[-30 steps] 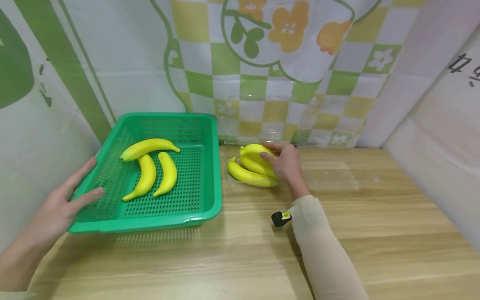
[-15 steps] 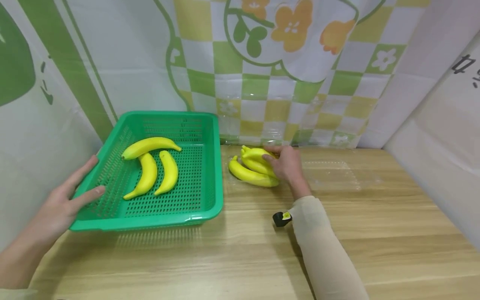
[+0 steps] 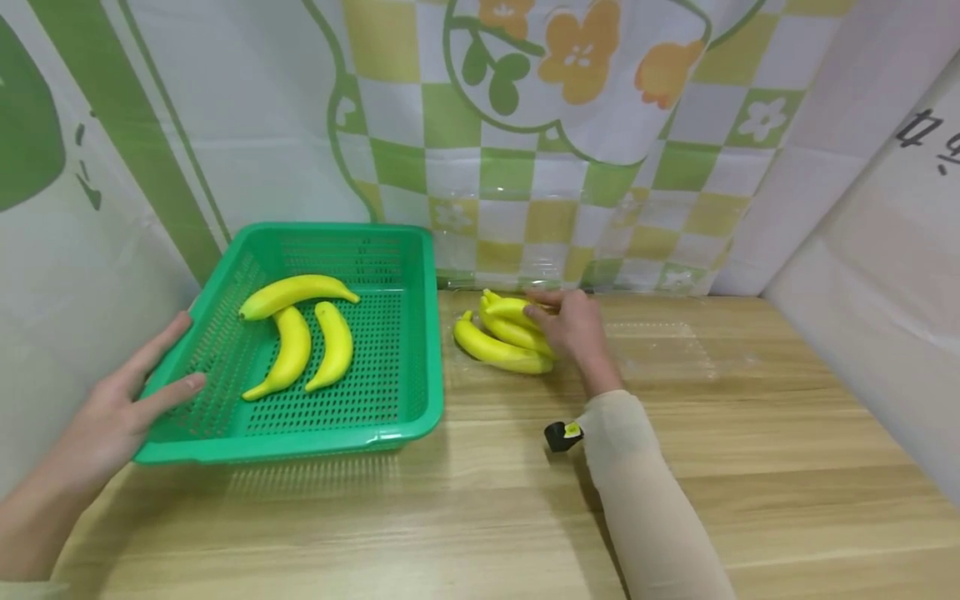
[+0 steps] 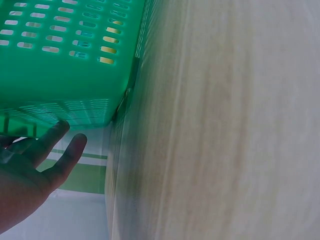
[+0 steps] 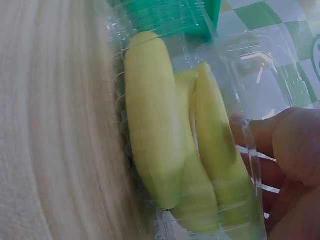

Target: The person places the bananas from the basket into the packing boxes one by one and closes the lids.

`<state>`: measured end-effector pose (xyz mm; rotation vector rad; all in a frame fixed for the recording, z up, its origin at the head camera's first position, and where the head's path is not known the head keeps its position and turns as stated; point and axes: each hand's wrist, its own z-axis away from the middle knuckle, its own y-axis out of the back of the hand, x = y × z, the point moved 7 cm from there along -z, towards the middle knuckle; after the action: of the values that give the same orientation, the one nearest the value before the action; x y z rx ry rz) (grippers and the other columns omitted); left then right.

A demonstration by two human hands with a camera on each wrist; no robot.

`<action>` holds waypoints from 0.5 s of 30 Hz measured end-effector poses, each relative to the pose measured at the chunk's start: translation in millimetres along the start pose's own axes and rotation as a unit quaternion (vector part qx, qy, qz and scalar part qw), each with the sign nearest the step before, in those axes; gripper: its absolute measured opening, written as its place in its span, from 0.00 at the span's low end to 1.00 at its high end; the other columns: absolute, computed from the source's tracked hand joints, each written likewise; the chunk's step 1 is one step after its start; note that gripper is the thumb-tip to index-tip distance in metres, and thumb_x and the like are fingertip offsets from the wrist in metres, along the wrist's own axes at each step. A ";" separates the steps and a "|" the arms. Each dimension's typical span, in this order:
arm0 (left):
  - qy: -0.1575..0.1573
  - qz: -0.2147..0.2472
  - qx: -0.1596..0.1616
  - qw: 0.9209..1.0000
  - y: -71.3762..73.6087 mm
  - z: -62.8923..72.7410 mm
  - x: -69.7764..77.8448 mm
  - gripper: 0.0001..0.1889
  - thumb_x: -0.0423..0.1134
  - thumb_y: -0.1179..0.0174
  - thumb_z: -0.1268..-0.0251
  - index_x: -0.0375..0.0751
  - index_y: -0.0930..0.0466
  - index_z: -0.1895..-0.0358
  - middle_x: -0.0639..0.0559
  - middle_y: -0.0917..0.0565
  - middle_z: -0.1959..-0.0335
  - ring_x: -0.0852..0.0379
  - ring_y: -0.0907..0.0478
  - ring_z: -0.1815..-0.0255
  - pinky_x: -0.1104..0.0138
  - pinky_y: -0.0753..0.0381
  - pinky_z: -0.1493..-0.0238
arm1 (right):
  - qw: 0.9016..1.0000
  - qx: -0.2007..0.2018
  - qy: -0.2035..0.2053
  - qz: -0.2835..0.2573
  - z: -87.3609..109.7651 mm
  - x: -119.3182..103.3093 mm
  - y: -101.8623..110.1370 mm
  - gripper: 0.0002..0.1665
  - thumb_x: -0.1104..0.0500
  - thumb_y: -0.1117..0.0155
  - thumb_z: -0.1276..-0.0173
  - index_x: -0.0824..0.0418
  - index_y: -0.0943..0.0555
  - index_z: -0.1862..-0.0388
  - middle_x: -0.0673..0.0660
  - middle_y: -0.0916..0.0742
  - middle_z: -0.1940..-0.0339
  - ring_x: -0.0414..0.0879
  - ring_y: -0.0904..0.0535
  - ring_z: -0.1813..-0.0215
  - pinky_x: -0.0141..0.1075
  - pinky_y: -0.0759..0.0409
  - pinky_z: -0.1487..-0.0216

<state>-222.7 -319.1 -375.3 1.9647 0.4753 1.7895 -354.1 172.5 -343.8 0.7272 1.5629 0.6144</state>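
Note:
My left hand (image 3: pixel 123 408) holds the left side of a green plastic basket (image 3: pixel 437 350), thumb over the rim and other fingers along the outside. In the left wrist view, two fingertips (image 4: pixel 75 142) reach beneath the rim. Inside the basket lie three bananas, one (image 3: pixel 298 293) across the top of another (image 3: pixel 291 354), and a third (image 3: pixel 333 346) beside them. At right, my right hand (image 3: pixel 573 329) grips the end of the rearmost banana (image 5: pixel 215 120) of a close group. A front banana (image 5: pixel 152 125) sits with it in a clear plastic box (image 5: pixel 235 90).
The clear box's thin transparent part (image 3: pixel 660 350) spreads right of my hand on the wooden table (image 3: pixel 480 517). A patterned cloth (image 3: pixel 502 167) hangs right behind the basket and box. White walls (image 3: pixel 885 275) flank the table. A small black camera (image 3: pixel 558 436) juts from my right wrist.
The banana under my right hand has settled slightly lower against the others in the box. My left hand stays on the basket, and the bananas in it have not moved.

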 end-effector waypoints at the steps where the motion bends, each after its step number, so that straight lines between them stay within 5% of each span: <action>1: -0.001 -0.001 0.000 1.000 -0.2 0.2 0.5 0.38 0.45 0.51 0.12 0.73 0.63 0.13 0.82 0.59 0.16 0.84 0.50 0.25 0.94 0.43 0.42 | 1.000 0.002 -0.001 -0.018 -0.1 0.3 1.7 0.21 0.50 0.32 0.22 0.52 0.13 0.34 0.62 0.12 0.34 0.60 0.19 0.29 0.53 0.19 0.30; 7: -0.001 -0.002 -0.002 1.000 -1.2 -1.7 1.0 0.38 0.45 0.51 0.12 0.73 0.63 0.13 0.82 0.60 0.16 0.84 0.50 0.25 0.93 0.41 0.44 | 0.992 0.039 -0.003 -0.121 0.0 1.1 19.6 0.23 0.49 0.32 0.22 0.57 0.14 0.34 0.59 0.12 0.34 0.56 0.16 0.31 0.51 0.18 0.30; 12: -0.007 0.005 -0.001 1.000 0.3 -3.7 0.3 0.39 0.43 0.50 0.13 0.70 0.62 0.13 0.77 0.57 0.14 0.92 0.37 0.39 0.91 0.31 0.50 | 0.983 0.070 -0.004 -0.169 2.3 -1.1 32.9 0.25 0.48 0.30 0.23 0.57 0.14 0.33 0.58 0.11 0.34 0.54 0.14 0.34 0.49 0.17 0.31; 15: -0.007 0.001 0.003 1.000 1.8 -2.0 -1.0 0.39 0.43 0.50 0.13 0.71 0.62 0.13 0.79 0.56 0.16 0.92 0.39 0.36 0.91 0.33 0.48 | 0.981 0.078 0.000 -0.180 3.4 -4.3 36.5 0.25 0.48 0.30 0.23 0.57 0.15 0.32 0.57 0.11 0.35 0.52 0.13 0.35 0.47 0.16 0.33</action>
<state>-224.8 -320.9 -375.0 1.9802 0.4746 1.7773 -346.8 193.3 -314.2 0.5390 1.7022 0.2266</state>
